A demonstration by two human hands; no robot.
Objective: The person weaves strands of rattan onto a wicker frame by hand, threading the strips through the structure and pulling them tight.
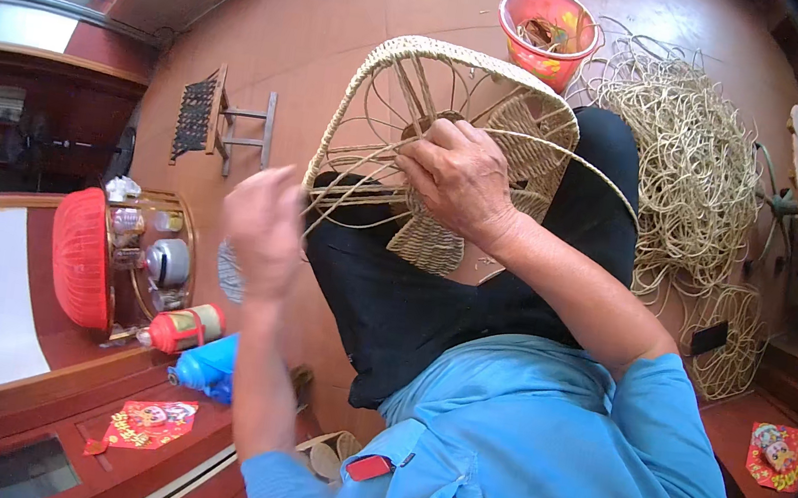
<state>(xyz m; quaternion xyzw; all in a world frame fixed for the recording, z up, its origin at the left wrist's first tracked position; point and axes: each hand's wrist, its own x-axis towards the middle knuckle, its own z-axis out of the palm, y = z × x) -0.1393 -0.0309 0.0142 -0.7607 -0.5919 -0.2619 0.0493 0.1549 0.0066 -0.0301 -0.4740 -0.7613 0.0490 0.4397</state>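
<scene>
A partly woven basket (420, 48) of pale straw-coloured cord on a thin frame lies across my lap, with bare ribs showing between its thick braided rim and the woven panels. My right hand (464, 179) is closed over the ribs near its middle, pinching a strand of cord. A loose length of cord (592, 164) runs from beside that hand toward the right. Left of the basket, my left hand (265, 231) is raised and smeared by motion, so its fingers cannot be made out.
Beyond the basket stands a red bucket (548, 37) with scraps inside. A large heap of cord (687, 166) lies on the floor to the right. At left are a small stool (224, 120), a red mesh cover (80, 258), a red flask (187, 327) and a blue bottle (208, 363).
</scene>
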